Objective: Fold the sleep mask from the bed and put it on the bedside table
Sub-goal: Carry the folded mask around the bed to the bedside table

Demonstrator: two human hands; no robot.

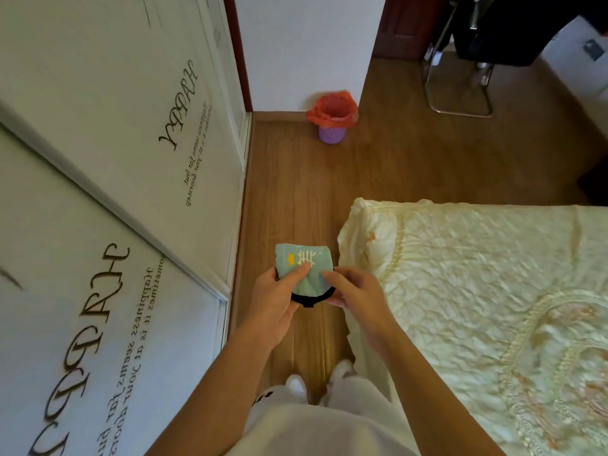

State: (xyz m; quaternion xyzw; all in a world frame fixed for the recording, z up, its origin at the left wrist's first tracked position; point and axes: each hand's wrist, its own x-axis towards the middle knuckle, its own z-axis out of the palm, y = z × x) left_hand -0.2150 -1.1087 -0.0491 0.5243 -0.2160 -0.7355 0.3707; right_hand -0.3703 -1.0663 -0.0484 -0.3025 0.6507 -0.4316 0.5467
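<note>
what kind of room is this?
Most likely a home bedroom: a bed with a quilted cream cover, sliding wardrobe doors and a small lined waste bin on the wood floor.

— What is concealed on the sleep mask [304,268]?

— Its lower left part is covered by the left hand [274,302], and its right edge by the right hand [357,296]. The black strap [307,299] is seen only as a short arc below the fabric; the rest is hidden behind the fingers.

— And the bed [487,291]?

— It is cut off by the right and bottom edges, and its quilting is blurred there. The wardrobe lettering [82,327] is cut at the lower left.

— The dark shape at the top right [493,28]?

— Possibly hanging clothing; it cannot be told.
</note>
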